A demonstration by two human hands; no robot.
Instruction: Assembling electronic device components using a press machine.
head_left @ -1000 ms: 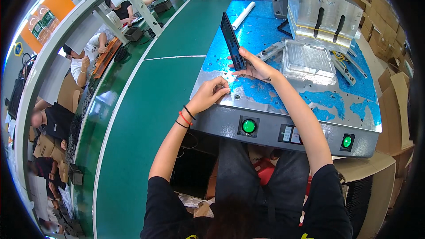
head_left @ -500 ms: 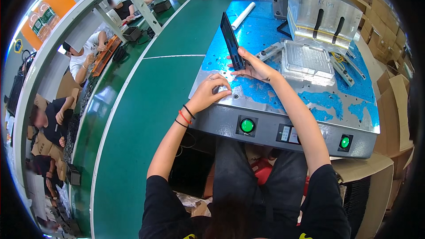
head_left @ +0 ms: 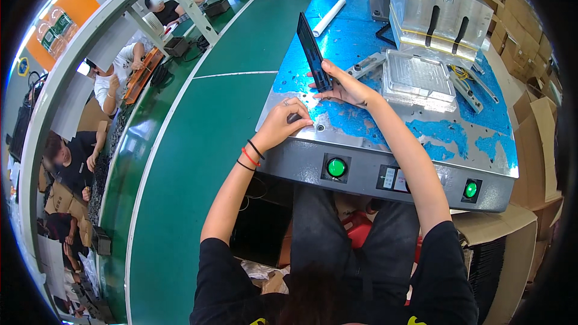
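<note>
My right hand grips the lower end of a flat black rectangular panel. The panel stands up on edge, tilted leftward, above the left part of the metal worktable. My left hand is at the table's front left corner with its fingers curled and the thumb brought toward them. Something small and dark shows between them, but I cannot make out what it is. A gap separates this hand from the panel.
A metal press fixture stands at the back right, with a clear plastic tray before it. A white tube lies behind the panel. Green buttons sit on the front face. Left runs a green conveyor, with people working beyond it.
The curled fingers of my left hand have closed up a little, and a dark bit now shows between them. My right hand and the panel have barely moved.
</note>
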